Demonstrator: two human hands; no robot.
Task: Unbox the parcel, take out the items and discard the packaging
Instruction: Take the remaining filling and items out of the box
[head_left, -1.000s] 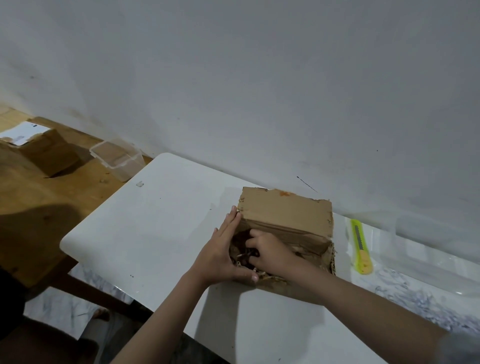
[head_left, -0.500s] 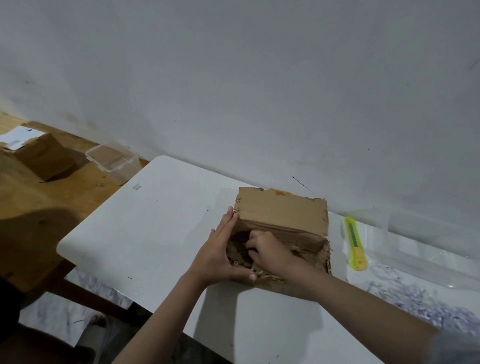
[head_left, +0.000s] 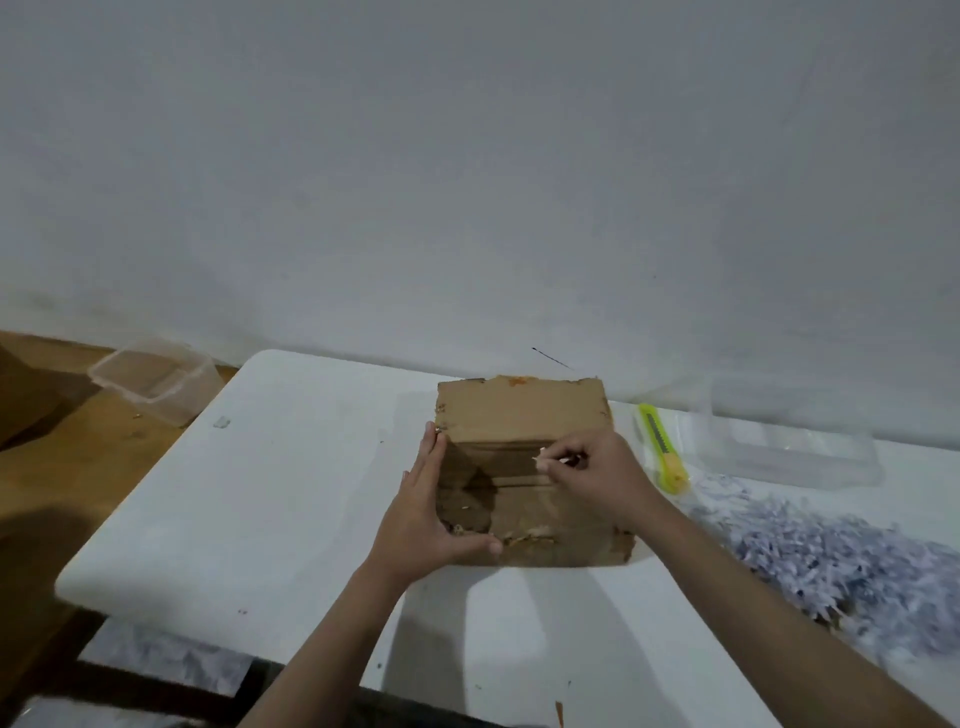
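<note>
Parcel inspection, box open on counter

Cardboard box (head_left: 524, 467) sits mid-counter (head_left: 270, 493); my left hand (head_left: 423, 519) braces its 9 o'clock wall, fingers straight; my right hand (head_left: 597, 473) holds a pinch grip on a small item at 3 o'clock

The light is dim and cool, leaving the wall (head_left: 467, 156) a flat grey with a gradual falloff toward the corners. It appears to come from above and behind the person: soft-edged shadows of both arms fall forward on the white table (head_left: 270, 493), and a broad dark shadow covers the wooden floor (head_left: 78, 493) at the left. No glare shows; the clear plastic container (head_left: 789, 441) gives only faint sheen. The inside of the cardboard box (head_left: 519, 415) is murky. Detail is soft throughout, with compression smear on the shredded paper (head_left: 857, 561). Wide-angle distortion bends the table's edges and stretches the forearms near the bottom.
</note>
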